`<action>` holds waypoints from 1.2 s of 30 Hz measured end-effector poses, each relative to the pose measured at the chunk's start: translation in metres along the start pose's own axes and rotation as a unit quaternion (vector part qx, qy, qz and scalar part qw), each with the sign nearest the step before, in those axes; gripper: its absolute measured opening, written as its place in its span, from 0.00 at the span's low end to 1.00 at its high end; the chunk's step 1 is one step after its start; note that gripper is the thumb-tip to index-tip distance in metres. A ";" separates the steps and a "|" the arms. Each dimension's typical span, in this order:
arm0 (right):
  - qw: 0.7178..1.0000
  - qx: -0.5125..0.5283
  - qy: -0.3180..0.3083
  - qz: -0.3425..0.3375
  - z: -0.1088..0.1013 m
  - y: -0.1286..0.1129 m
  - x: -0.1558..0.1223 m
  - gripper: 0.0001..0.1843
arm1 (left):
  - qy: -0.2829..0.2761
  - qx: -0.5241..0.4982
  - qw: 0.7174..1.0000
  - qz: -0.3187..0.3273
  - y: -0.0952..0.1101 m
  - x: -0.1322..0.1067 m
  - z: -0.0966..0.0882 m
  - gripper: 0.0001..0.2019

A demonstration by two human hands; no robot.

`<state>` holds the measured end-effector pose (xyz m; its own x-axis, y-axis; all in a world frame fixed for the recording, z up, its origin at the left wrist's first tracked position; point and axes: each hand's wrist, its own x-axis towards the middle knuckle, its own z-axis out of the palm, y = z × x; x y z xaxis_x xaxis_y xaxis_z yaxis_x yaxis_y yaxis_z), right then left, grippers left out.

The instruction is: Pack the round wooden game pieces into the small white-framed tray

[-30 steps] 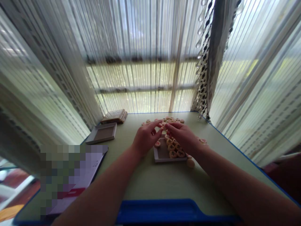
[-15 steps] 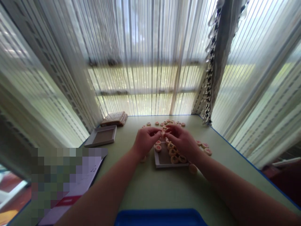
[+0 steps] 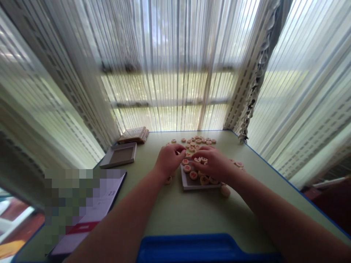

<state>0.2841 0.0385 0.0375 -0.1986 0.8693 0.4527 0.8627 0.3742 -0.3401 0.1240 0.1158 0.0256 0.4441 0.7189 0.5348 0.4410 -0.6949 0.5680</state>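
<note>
Round wooden Chinese chess pieces with red or black characters lie in and around a shallow grey box [image 3: 201, 188]. My left hand [image 3: 169, 159] is at the box's far left corner. Its fingers are curled with thumb and forefinger close together; what they hold, if anything, is hidden. My right hand [image 3: 215, 162] reaches over the box's right half, fingers apart above black-character pieces, and hides some of them. Inside the box on the left, a red-character chess piece [image 3: 193, 175] lies flat beside another red piece [image 3: 187, 168].
Several loose pieces [image 3: 197, 141] lie beyond the box, and more [image 3: 239, 164] to its right. One piece [image 3: 225, 191] sits by its near right corner. At left are an empty shallow lid [image 3: 120, 155], stacked books [image 3: 134, 135] and a calendar [image 3: 102, 201]. A blue tray [image 3: 186, 248] is nearest.
My hands have moved apart; they were together over a piece at the box's far side. Another red piece now shows inside the box. The view has shifted slightly.
</note>
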 end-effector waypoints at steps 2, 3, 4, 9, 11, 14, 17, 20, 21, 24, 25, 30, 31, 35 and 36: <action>0.998 -0.043 -0.044 -0.021 -0.003 -0.004 -0.003 0.11 | -0.028 0.057 0.997 0.036 0.003 -0.001 -0.003 0.08; 0.996 -0.060 -0.063 -0.028 -0.004 -0.007 -0.004 0.10 | -0.050 0.081 0.994 0.054 0.004 -0.002 -0.004 0.08; 0.994 -0.072 -0.079 -0.034 -0.004 -0.010 -0.006 0.09 | -0.075 0.100 0.990 0.070 0.006 -0.002 -0.005 0.07; 0.988 -0.069 -0.129 -0.058 -0.004 -0.019 -0.007 0.09 | -0.182 0.136 0.969 0.100 0.015 -0.007 -0.010 0.07; 0.988 -0.048 -0.136 -0.059 -0.001 -0.018 -0.007 0.11 | -0.199 0.141 0.965 0.096 0.017 -0.008 -0.010 0.07; 0.988 -0.034 -0.138 -0.057 0.001 -0.015 -0.006 0.10 | -0.203 0.149 0.964 0.087 0.018 -0.009 -0.009 0.07; 0.990 -0.050 -0.122 -0.043 0.003 -0.014 -0.006 0.10 | -0.207 0.150 0.963 0.085 0.017 -0.008 -0.009 0.07; 0.991 -0.068 -0.111 -0.034 0.002 -0.016 -0.007 0.12 | -0.204 0.152 0.963 0.092 0.015 -0.008 -0.010 0.07; 0.991 -0.069 -0.109 -0.034 0.002 -0.016 -0.007 0.13 | -0.200 0.152 0.963 0.094 0.014 -0.008 -0.011 0.07; 0.994 -0.067 -0.081 -0.028 0.001 -0.014 -0.006 0.13 | -0.186 0.143 0.967 0.097 0.016 -0.006 -0.013 0.07; 0.996 -0.068 -0.063 -0.019 0.000 -0.012 -0.005 0.13 | -0.180 0.139 0.969 0.095 0.017 -0.006 -0.014 0.07; 0.996 -0.084 -0.010 0.022 -0.004 0.002 -0.001 0.10 | -0.158 0.128 0.974 0.096 0.024 -0.006 -0.014 0.08; 0.996 -0.085 -0.018 0.022 -0.005 0.003 -0.001 0.10 | -0.159 0.126 0.974 0.102 0.025 -0.006 -0.013 0.08; 0.994 -0.079 -0.071 0.028 -0.006 0.004 -0.002 0.09 | -0.178 0.123 0.970 0.110 0.025 -0.008 -0.011 0.08; 0.993 -0.079 -0.078 0.033 -0.006 0.005 -0.003 0.09 | -0.187 0.121 0.968 0.112 0.024 -0.008 -0.011 0.09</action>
<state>0.2913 0.0360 0.0395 -0.1981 0.9344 0.2960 0.9363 0.2697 -0.2251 0.1227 0.0932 0.0417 0.7815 0.5247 0.3376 0.4506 -0.8489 0.2761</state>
